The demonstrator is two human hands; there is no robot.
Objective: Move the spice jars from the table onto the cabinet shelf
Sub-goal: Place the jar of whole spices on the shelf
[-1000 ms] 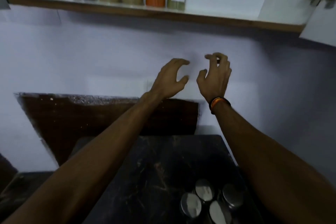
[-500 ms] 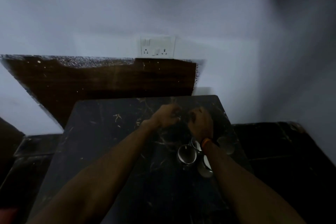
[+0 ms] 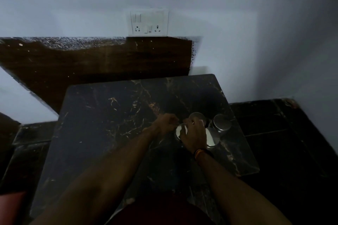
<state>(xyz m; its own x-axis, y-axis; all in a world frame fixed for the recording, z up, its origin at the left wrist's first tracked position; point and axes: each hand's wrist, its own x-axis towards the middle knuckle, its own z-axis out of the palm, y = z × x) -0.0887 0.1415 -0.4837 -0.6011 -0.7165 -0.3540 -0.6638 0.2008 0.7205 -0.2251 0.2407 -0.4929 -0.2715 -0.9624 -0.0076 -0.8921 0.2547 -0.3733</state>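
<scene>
Four round jars with shiny metal lids clustered at the right of the dark marble table (image 3: 102, 115). The right hand (image 3: 194, 136) curled over the nearest jar (image 3: 180, 130); the left hand (image 3: 167, 123) pinched its rim. Contents hidden.

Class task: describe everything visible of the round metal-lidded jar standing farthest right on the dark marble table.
The round jar with the flat silvery metal lid stands upright near the right edge of the dark marble table, seen from above. Its lid looks closed and catches dull light; the body below is barely visible. No hand touches it. It sits close beside the other lidded jars; contact cannot be told.
</scene>
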